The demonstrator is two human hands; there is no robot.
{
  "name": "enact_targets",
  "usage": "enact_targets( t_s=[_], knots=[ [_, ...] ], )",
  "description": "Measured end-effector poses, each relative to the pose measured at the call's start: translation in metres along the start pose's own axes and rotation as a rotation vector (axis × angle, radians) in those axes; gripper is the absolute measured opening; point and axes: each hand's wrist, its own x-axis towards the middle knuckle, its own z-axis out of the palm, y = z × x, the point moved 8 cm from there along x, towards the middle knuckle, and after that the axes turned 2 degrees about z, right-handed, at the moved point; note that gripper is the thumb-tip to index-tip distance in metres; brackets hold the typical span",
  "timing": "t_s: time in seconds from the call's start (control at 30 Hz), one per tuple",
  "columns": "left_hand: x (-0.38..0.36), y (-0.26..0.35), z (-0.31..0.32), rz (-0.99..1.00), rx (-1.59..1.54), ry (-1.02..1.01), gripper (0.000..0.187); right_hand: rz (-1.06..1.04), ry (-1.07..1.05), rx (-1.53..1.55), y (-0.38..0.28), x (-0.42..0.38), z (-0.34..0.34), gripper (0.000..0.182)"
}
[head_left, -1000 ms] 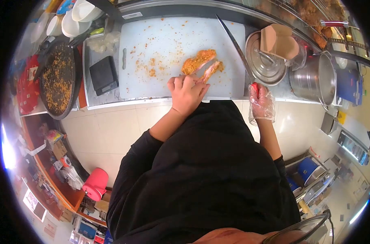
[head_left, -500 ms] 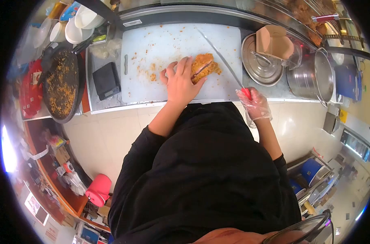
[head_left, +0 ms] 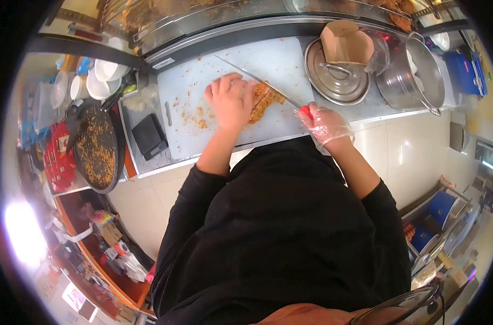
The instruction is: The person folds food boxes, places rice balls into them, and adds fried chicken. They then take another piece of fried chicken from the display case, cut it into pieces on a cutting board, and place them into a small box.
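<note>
A golden, crumb-coated piece of fried chicken [head_left: 264, 104] lies on the white cutting board [head_left: 276, 58], with a cut line along its left part. My bare left hand [head_left: 230, 102] holds its left side, fingers together on top and thumb alongside. In a clear plastic glove, my right hand [head_left: 323, 123] is closed round the red handle of a long knife [head_left: 244, 72]. The blade slants up and left over the chicken's upper part, its tip beyond my left fingers. Crumbs are scattered on the board left of my left hand.
Right of the board, an open cardboard box [head_left: 346, 46] sits on a round metal lid [head_left: 333, 84], beside a large steel pot [head_left: 412, 76]. To the left are a black box-shaped thing [head_left: 149, 136], a dark pan of crumbs [head_left: 97, 146] and stacked white bowls [head_left: 106, 73].
The knife has swung left from beside the chicken to across it, my right hand moving up and left. My left hand stays on the chicken. The camera view has shifted and turned slightly.
</note>
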Motion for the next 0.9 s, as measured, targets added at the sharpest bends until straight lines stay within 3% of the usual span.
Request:
enact_targets(
  t_s=[0.1, 0.2, 0.33, 0.53, 0.63, 0.83, 0.87, 0.9],
  knots=[
    [0.047, 0.002, -0.006, 0.137, -0.24, 0.188, 0.014, -0.064, 0.022, 0.021, 0.001, 0.009, 0.008, 0.038],
    [0.082, 0.003, 0.007, 0.075, -0.454, 0.095, 0.016, -0.06, 0.009, -0.002, -0.018, 0.0, -0.008, 0.035],
    [0.088, -0.003, 0.064, 0.088, -0.403, -0.171, 0.02, 0.066, -0.107, -0.026, -0.014, 0.013, 0.004, 0.033],
    [0.074, -0.026, 0.092, -0.083, -0.43, -0.29, 0.025, 0.078, -0.18, -0.037, -0.017, 0.025, 0.003, 0.037],
    [0.074, -0.034, 0.099, -0.177, -0.289, -0.397, 0.019, 0.09, -0.178, -0.025, -0.014, 0.034, 0.018, 0.041],
    [0.094, -0.04, 0.065, -0.004, -0.369, -0.165, 0.023, 0.042, -0.154, -0.029, -0.035, 0.039, 0.001, 0.044],
    [0.092, -0.042, 0.053, -0.046, -0.43, -0.076, 0.024, 0.023, -0.136, -0.031, -0.037, 0.029, 0.0, 0.044],
    [0.086, -0.04, 0.056, -0.083, -0.436, -0.111, 0.024, 0.006, -0.131, -0.031, -0.039, 0.02, 0.001, 0.045]
  ],
)
